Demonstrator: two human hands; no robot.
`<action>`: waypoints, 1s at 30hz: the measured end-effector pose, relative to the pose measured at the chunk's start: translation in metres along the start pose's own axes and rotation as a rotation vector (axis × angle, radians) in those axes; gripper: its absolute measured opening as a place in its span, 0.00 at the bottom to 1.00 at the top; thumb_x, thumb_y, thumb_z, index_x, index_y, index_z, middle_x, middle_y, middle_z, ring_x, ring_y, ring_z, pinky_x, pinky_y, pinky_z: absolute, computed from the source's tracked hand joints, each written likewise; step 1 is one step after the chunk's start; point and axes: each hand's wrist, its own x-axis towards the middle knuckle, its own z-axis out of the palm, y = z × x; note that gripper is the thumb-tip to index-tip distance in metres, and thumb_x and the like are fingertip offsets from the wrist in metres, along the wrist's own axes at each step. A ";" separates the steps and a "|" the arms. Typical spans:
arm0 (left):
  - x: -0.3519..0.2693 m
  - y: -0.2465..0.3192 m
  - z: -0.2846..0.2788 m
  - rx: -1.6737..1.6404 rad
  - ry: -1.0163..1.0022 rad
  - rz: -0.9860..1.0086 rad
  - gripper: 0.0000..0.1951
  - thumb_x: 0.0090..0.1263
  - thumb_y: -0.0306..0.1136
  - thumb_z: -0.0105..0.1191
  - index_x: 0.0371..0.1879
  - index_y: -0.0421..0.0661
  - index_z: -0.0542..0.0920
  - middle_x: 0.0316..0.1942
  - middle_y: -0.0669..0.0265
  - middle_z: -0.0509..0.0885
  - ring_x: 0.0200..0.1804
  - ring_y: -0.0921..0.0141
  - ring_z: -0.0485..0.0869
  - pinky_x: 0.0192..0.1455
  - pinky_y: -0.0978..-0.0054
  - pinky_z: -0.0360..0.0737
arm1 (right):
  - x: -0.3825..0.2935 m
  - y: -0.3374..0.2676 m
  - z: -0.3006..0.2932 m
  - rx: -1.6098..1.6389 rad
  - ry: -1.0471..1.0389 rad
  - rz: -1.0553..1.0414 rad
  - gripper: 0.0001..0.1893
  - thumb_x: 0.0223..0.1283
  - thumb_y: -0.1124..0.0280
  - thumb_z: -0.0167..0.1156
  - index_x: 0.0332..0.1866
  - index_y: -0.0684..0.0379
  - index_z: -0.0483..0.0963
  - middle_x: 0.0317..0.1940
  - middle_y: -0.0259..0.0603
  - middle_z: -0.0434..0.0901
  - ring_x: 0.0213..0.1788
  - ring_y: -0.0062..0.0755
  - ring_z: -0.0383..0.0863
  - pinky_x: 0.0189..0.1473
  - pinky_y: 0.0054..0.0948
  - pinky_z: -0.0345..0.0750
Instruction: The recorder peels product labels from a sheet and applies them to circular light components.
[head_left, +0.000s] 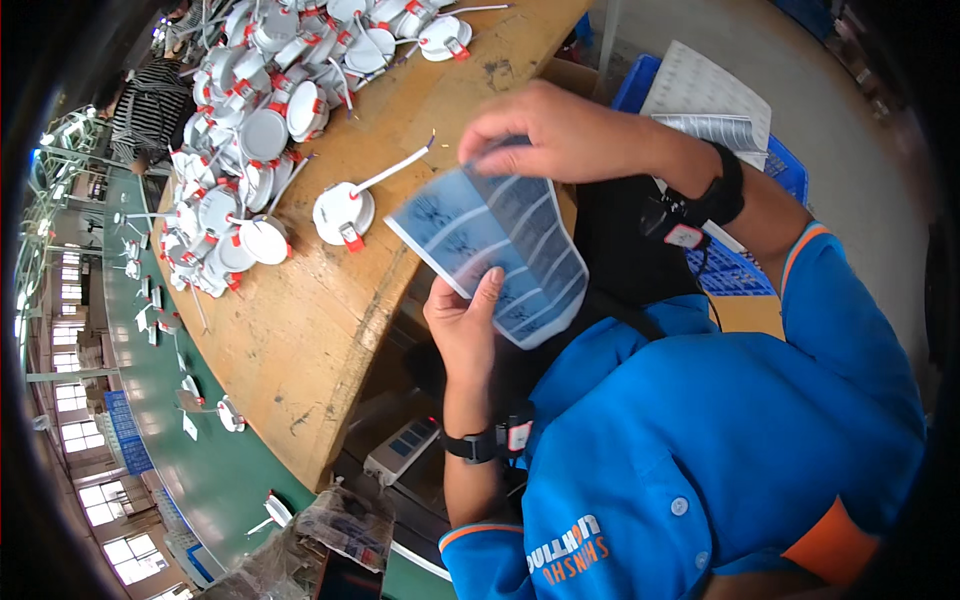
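Note:
My left hand (466, 319) grips the lower edge of a glossy blue-grey sheet of labels (487, 247), thumb on top. Dark print and pale curved dividing strips run across the sheet, and part of it is in shadow. At the sheet's upper edge, the thumb and fingers of my right hand (544, 135) are pinched together, slightly blurred. Whether a loose label is between those fingertips cannot be seen. Left of the sheet, a single round white downlight (343, 212) with a red-tipped clip and a white cable lies on the wooden table (315, 322).
A heap of similar downlights (259, 135) covers the table's far side. Beyond it runs a green conveyor belt (161, 420) carrying scattered lamps. At right, more label sheets (709, 90) lie on a blue plastic crate (787, 169). Another person in a striped top (150, 105) is at upper left.

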 end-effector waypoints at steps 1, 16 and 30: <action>-0.003 -0.001 -0.003 -0.007 0.001 -0.010 0.09 0.56 0.21 0.56 0.37 0.38 0.77 0.34 0.66 0.81 0.36 0.78 0.77 0.42 0.81 0.73 | 0.002 -0.002 -0.003 -0.045 0.050 -0.048 0.09 0.52 0.72 0.56 0.36 0.65 0.74 0.31 0.40 0.77 0.35 0.27 0.76 0.40 0.24 0.72; -0.023 -0.040 0.024 0.163 -0.170 -0.545 0.05 0.56 0.23 0.58 0.31 0.39 0.79 0.24 0.68 0.80 0.23 0.81 0.75 0.23 0.87 0.71 | -0.088 0.029 -0.017 -0.636 0.374 0.225 0.10 0.47 0.73 0.58 0.37 0.58 0.75 0.30 0.38 0.75 0.33 0.31 0.75 0.35 0.28 0.73; -0.022 -0.054 0.027 -0.036 -0.069 -0.503 0.08 0.64 0.25 0.47 0.40 0.37 0.71 0.31 0.59 0.80 0.34 0.69 0.82 0.29 0.83 0.80 | -0.097 0.034 0.094 -0.158 -0.049 0.258 0.07 0.45 0.67 0.59 0.30 0.58 0.75 0.27 0.37 0.74 0.33 0.37 0.76 0.34 0.32 0.73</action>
